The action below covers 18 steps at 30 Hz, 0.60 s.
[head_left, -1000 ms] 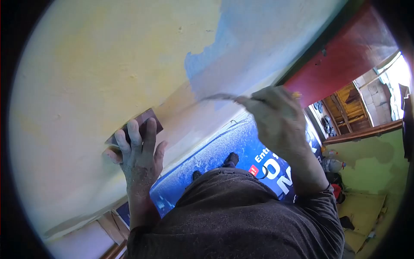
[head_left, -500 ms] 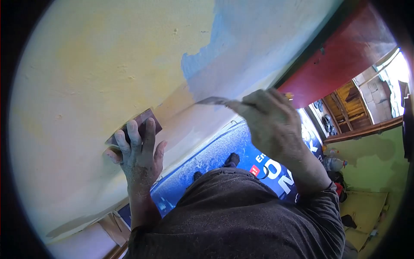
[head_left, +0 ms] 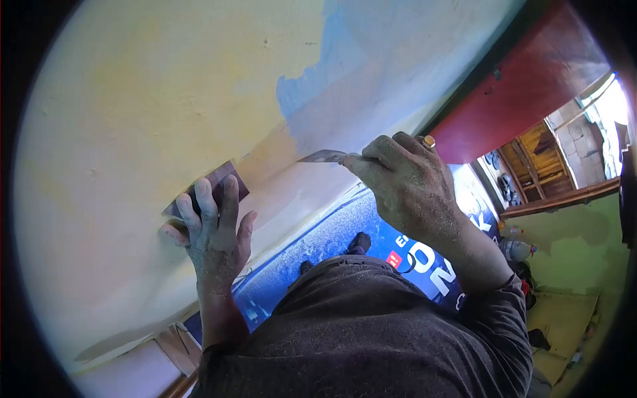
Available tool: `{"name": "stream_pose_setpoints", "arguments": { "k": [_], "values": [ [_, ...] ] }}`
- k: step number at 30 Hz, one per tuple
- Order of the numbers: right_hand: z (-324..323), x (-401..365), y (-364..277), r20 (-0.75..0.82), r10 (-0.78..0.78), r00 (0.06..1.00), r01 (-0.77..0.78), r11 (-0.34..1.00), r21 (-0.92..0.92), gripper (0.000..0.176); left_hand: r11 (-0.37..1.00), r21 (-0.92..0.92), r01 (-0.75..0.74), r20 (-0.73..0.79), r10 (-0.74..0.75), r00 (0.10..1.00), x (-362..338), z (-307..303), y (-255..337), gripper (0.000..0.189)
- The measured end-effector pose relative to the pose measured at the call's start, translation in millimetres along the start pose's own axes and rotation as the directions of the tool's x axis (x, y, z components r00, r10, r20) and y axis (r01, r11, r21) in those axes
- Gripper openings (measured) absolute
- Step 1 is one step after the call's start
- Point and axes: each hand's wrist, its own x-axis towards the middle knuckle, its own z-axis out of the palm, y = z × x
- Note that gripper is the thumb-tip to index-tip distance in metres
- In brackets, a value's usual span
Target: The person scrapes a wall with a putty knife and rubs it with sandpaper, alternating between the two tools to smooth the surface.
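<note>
My left hand (head_left: 217, 229) presses a dark brown piece of sandpaper (head_left: 222, 182) against the wall (head_left: 166, 126), its dusty fingers laid over the sheet. Higher up and to the right, my right hand (head_left: 415, 189) is wrapped around a putty knife (head_left: 322, 156). The knife's metal blade points left, and its tip is at the wall surface. Most of the handle is hidden in my fist; only its end shows beyond the knuckles. The wall is cream and yellowish, with a patch of light blue paint (head_left: 305, 89) above the blade.
A blue printed sheet (head_left: 312, 232), dusted with white powder, covers the floor under my feet. To the right is a red door (head_left: 524, 86) beside a bright opening. Plastic bottles (head_left: 517, 250) stand by a green wall (head_left: 570, 245), near a yellowish board (head_left: 564, 318).
My right hand was blurred by motion and is now sharper, with the blade in nearly the same spot. The left hand and sandpaper have hardly moved. The view has shifted slightly.
</note>
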Motion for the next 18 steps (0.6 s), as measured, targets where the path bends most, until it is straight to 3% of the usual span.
{"name": "stream_pose_setpoints", "arguments": {
  "k": [3,7,8,12,15,18],
  "values": [
    [-21.3,6.0,2.9,-0.117,0.061,0.991,-0.057,0.998,0.039,0.022,1.000,-0.008,-0.007,-0.016,0.007,1.000,3.4,-1.0,-0.6,0.096],
    [15.0,4.5,-3.1,0.069,-0.036,0.997,0.038,0.999,-0.031,0.025,1.000,0.011,-0.012,-0.045,0.012,0.999,-1.9,5.7,-0.5,0.096],
    [20.6,3.1,-2.5,0.055,-0.021,0.998,0.019,0.999,0.036,0.027,1.000,0.003,-0.011,-0.053,0.011,0.999,-3.2,8.3,-1.3,0.096],
    [-21.3,14.6,-2.0,-0.124,0.033,0.992,-0.033,0.999,0.000,0.025,0.997,-0.070,0.022,0.047,-0.018,0.999,-5.0,3.0,-2.9,0.092],
    [8.5,11.5,0.3,0.092,-0.006,0.996,0.007,1.000,-0.009,0.027,1.000,0.029,0.005,-0.032,-0.004,0.999,-5.9,10.9,-1.0,0.093],
    [5.5,9.2,6.4,0.063,0.038,0.997,-0.036,0.999,-0.021,0.021,1.000,0.020,-0.018,-0.044,0.019,0.999,-6.8,13.3,-3.6,0.091]
  ]
}}
